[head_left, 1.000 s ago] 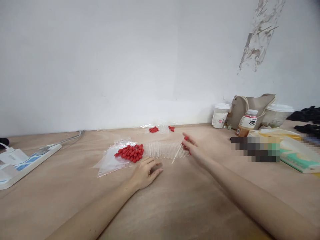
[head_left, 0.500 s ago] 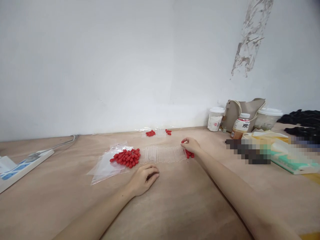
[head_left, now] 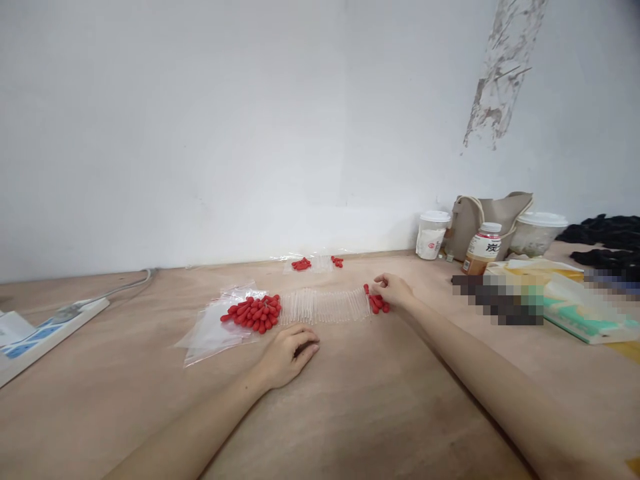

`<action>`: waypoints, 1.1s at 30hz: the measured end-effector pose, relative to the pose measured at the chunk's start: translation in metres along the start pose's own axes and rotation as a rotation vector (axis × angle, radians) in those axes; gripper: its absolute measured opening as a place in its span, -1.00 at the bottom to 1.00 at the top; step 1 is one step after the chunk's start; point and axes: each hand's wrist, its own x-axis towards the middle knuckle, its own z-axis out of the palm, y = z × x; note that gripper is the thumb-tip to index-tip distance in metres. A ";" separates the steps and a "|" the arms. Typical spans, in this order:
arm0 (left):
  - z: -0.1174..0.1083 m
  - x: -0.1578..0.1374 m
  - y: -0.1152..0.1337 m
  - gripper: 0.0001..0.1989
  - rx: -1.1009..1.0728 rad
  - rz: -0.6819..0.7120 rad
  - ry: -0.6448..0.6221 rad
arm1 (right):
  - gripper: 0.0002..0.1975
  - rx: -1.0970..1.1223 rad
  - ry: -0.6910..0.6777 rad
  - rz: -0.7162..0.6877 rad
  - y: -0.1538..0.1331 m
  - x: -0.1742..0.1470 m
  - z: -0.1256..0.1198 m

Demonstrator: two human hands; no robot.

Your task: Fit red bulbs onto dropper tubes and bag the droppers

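My left hand (head_left: 290,355) rests on the table in front of a row of thin clear tubes (head_left: 323,306). Its fingers are loosely curved, thumb apart, and nothing shows in them. At the right end of the row lies a dropper (head_left: 367,290), a clear tube with a red rubber bulb on its far end. Just right of it, my right hand (head_left: 394,289) hovers with thumb and fingers slightly apart, holding nothing visible. Below its fingers sits a small cluster of red rubber bulbs (head_left: 379,306). A larger pile of red bulbs (head_left: 257,313) lies at the row's left end.
Clear plastic bags (head_left: 207,335) lie under and beside the large pile. Another clear bag (head_left: 321,264) with red bulbs is by the wall. A power strip (head_left: 75,321) is at left. A cup (head_left: 432,235), a bottle (head_left: 484,249) and a tissue pack (head_left: 590,319) stand at right.
My right hand has let go of the red-bulbed dropper and moved slightly right. The dropper now lies at the right end of the row. My left hand has stayed in place.
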 end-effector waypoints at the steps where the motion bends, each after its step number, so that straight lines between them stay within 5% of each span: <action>1: 0.000 0.000 0.000 -0.80 0.000 -0.001 -0.001 | -0.69 0.014 -0.013 -0.003 0.004 -0.001 -0.002; 9: 0.001 0.000 0.000 -0.82 0.004 0.000 -0.004 | -0.67 0.164 -0.236 -0.142 0.021 -0.003 -0.009; 14: 0.001 -0.001 0.001 -0.84 0.010 0.010 0.017 | -0.67 0.233 -0.254 -0.146 0.021 -0.002 -0.012; 27: 0.003 -0.003 0.001 -0.85 0.182 -0.088 0.153 | -0.74 0.175 0.050 0.002 0.024 0.001 -0.017; 33: -0.003 0.005 -0.007 -0.92 0.400 -0.255 0.254 | -0.73 0.141 0.099 -0.296 0.000 -0.016 -0.009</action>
